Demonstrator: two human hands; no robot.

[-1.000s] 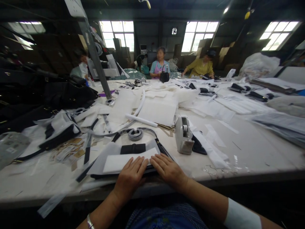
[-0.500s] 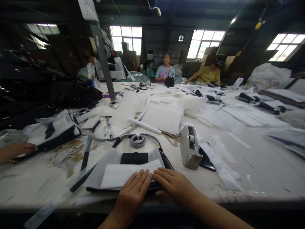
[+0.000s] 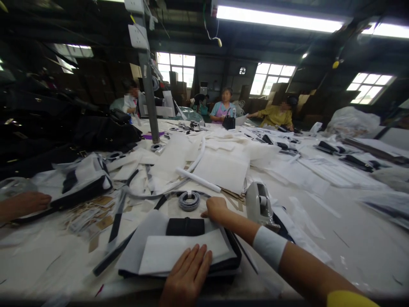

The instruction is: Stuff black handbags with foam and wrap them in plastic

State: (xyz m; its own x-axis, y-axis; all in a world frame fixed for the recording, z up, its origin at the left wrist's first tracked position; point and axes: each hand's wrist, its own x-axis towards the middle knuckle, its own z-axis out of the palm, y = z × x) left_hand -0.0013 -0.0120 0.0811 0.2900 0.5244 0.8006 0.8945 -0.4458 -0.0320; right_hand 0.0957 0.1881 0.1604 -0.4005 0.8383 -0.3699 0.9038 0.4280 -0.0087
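Note:
In front of me a black bag [image 3: 223,269] lies flat, covered by a grey-white wrapping sheet [image 3: 136,249]. A folded white foam sheet [image 3: 159,253] and a small black wrapped bundle [image 3: 185,227] rest on top. My left hand [image 3: 188,273] presses flat on the foam sheet's near edge, fingers stretched out. At the bag's upper right corner, my right hand [image 3: 217,211] is closed, with curled fingers over the black strap [image 3: 166,197]; its fingertips are partly hidden. Just beyond the bag lies a roll of grey tubing or tape [image 3: 188,200].
A tape dispenser [image 3: 258,204] stands beside my right forearm. White foam sheets [image 3: 223,166] are heaped beyond. At left, another person's hand [image 3: 27,205] touches a black bag [image 3: 79,192] near scattered tags [image 3: 89,217]. A metal post [image 3: 149,94] rises behind; several people sit across the table.
My right hand has left the foam sheet's edge and reached forward to the bag's upper right corner. My left hand stays on the foam sheet. The camera view has tilted upward.

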